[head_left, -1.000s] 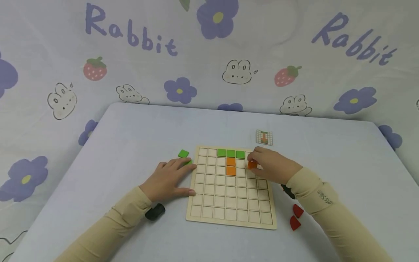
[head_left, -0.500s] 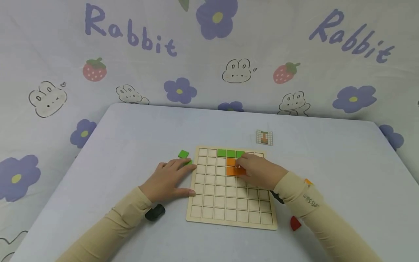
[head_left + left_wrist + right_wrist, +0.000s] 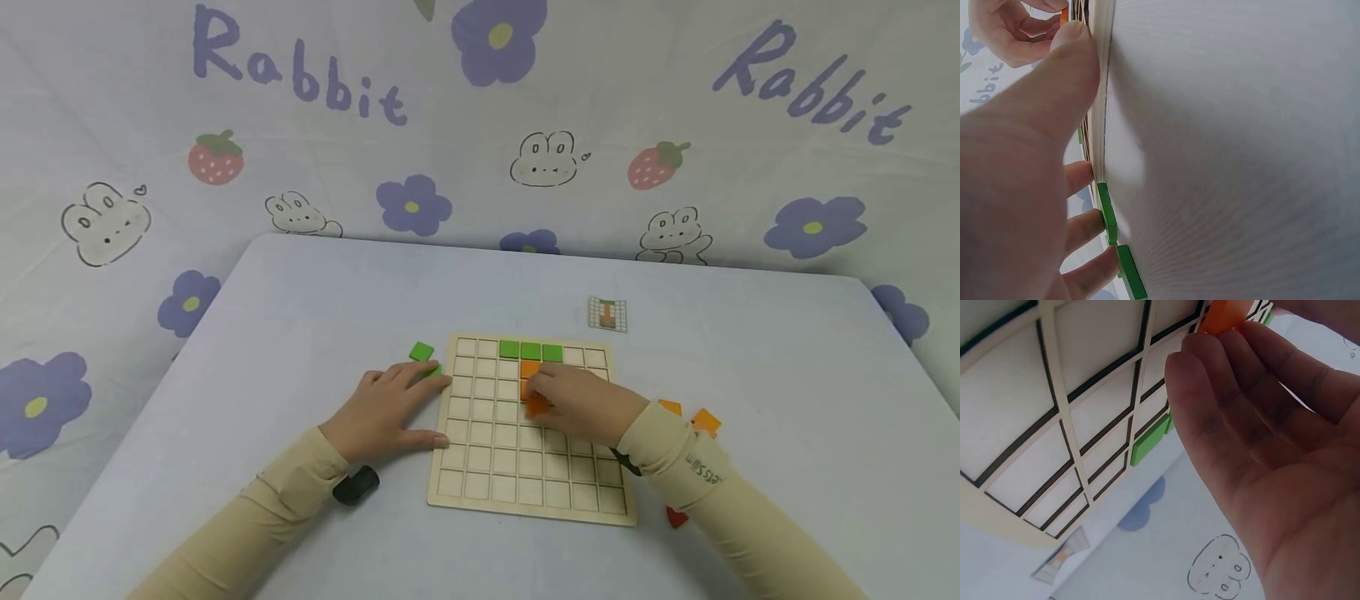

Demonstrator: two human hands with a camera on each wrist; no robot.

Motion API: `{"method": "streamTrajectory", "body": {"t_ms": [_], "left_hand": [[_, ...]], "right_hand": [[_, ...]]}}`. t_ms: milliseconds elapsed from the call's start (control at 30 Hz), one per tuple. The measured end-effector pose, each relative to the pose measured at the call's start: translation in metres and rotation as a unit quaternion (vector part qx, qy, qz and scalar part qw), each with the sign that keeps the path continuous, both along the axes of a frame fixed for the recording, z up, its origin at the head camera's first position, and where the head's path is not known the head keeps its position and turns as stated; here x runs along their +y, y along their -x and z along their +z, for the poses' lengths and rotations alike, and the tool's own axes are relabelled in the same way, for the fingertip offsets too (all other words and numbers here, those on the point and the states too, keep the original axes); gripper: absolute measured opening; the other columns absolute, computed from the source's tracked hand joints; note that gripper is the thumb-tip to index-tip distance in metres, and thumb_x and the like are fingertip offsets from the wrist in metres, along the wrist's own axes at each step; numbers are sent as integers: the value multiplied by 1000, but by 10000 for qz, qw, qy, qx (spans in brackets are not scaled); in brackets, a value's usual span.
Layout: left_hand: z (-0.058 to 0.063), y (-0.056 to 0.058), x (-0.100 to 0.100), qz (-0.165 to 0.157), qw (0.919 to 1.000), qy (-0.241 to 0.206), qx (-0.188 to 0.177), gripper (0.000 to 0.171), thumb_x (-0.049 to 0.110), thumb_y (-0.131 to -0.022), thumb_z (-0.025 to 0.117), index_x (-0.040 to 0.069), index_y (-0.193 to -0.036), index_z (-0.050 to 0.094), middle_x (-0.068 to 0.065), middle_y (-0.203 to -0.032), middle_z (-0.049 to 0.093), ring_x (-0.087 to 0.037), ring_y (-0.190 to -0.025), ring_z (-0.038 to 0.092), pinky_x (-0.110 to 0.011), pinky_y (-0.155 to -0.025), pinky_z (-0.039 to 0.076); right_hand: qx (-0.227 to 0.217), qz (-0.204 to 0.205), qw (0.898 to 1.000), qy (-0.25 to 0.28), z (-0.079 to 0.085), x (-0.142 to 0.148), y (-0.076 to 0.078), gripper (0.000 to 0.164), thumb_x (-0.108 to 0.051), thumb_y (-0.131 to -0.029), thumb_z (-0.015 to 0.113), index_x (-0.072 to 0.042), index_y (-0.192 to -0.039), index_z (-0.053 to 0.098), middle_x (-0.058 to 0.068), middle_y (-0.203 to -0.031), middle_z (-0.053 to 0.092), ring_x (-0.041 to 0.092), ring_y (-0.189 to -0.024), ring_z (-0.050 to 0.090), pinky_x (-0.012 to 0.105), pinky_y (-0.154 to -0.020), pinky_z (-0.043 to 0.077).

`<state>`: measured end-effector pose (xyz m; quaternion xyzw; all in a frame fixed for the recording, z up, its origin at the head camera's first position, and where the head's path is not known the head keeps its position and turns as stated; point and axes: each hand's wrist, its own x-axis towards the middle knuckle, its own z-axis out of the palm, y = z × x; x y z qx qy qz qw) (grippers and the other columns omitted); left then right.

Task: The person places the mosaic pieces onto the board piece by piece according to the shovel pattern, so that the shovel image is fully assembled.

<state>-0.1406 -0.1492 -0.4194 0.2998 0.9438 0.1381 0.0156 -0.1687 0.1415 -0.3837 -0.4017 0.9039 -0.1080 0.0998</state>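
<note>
A pale wooden grid board (image 3: 480, 483) lies on the table, with a row of green square tiles (image 3: 531, 350) along its far edge. Below their middle one sits an orange tile (image 3: 529, 368), and another lower down is partly covered. My right hand (image 3: 585, 404) pinches an orange square tile (image 3: 537, 407) tilted over the column's third row; the right wrist view has this tile (image 3: 1225, 315) at the fingertips. My left hand (image 3: 386, 412) rests at the board's left edge, thumb and fingertips touching it. Loose green tiles (image 3: 1132, 272) lie by its outer fingers.
A small printed pattern card (image 3: 607, 314) lies beyond the board. Orange pieces (image 3: 705, 420) and a red piece (image 3: 677, 517) are around my right forearm, partly hidden by it. A black object (image 3: 356, 486) is by my left wrist.
My right hand has carried the orange tile left and then slightly nearer, from the board's right side to below the orange column. The left hand stays in place.
</note>
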Motion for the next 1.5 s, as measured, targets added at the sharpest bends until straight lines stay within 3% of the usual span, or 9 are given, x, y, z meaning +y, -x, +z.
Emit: {"method": "streamTrajectory", "body": {"t_ms": [200, 633, 1500], "left_hand": [[-1, 2, 0, 19, 10000, 69, -35, 76, 62, -82, 62, 19, -142, 45, -10, -149, 39, -32, -134, 40, -54, -93, 37], [-1, 2, 0, 19, 9999, 122, -12, 76, 63, -82, 62, 19, -142, 45, -10, -149, 39, -31, -133, 41, -54, -92, 38], [-1, 1, 0, 21, 10000, 72, -19, 76, 61, -82, 63, 18, -141, 46, -11, -149, 40, -32, -133, 41, -54, -92, 38]], "right_hand": [[74, 132, 9999, 13, -3, -2, -2, 27, -15, -85, 73, -3, -108, 64, 5, -100, 60, 16, -89, 58, 30, -79, 51], [125, 211, 9997, 51, -6, -4, -4, 23, -13, -85, 72, -6, -106, 63, 2, -97, 54, 12, -83, 55, 27, -76, 50], [-136, 58, 9999, 84, -7, -2, -4, 22, -18, -88, 70, -10, -107, 61, -1, -96, 54, 11, -84, 53, 28, -77, 49]]}}
